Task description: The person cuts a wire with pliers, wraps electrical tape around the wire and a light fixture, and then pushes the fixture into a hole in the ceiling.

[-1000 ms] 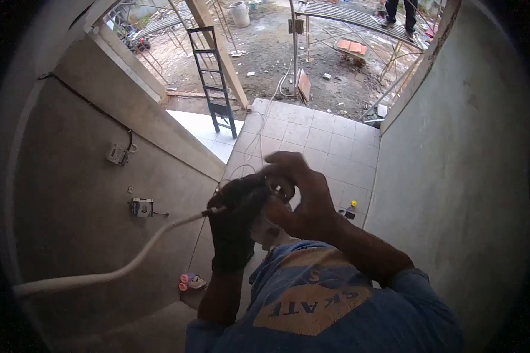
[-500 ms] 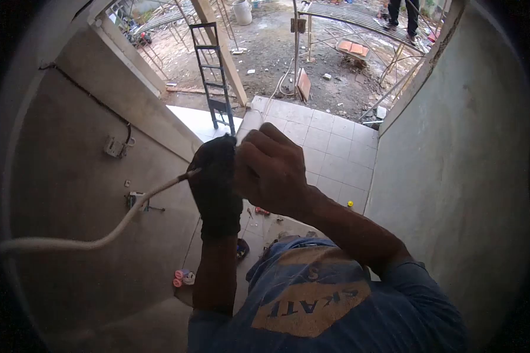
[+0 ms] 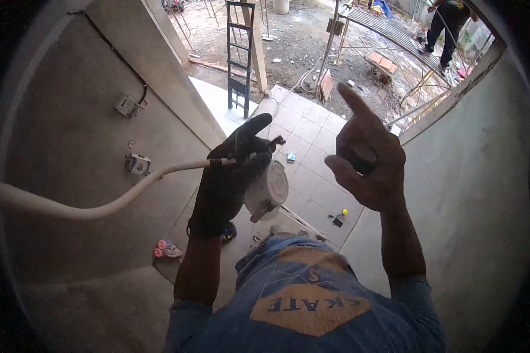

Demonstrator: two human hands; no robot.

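My left hand (image 3: 232, 170), in a black glove, is closed around the end of a thick whitish cable (image 3: 118, 203) that sweeps in from the left edge. A short dark tip (image 3: 278, 141) sticks out past the gloved fingers. My bare right hand (image 3: 371, 159) is apart from it on the right, its index finger pointing up and away. Its other fingers curl around a small dark roll, apparently tape (image 3: 358, 160). Just below my left hand in this view is a pale round-lidded tub (image 3: 270, 189), partly covered by the glove.
A dark metal ladder (image 3: 239, 65) stands at the doorway. Electrical boxes (image 3: 128, 106) are on the left wall. Small items, including a yellow one (image 3: 344, 212), lie on the tiled floor (image 3: 306, 176). Outside, a person (image 3: 446, 32) stands on scaffolding.
My hands were together at the cable end; my right hand has now moved off to the right with its index finger extended. The view has shifted, and the pale tub shows below the glove.
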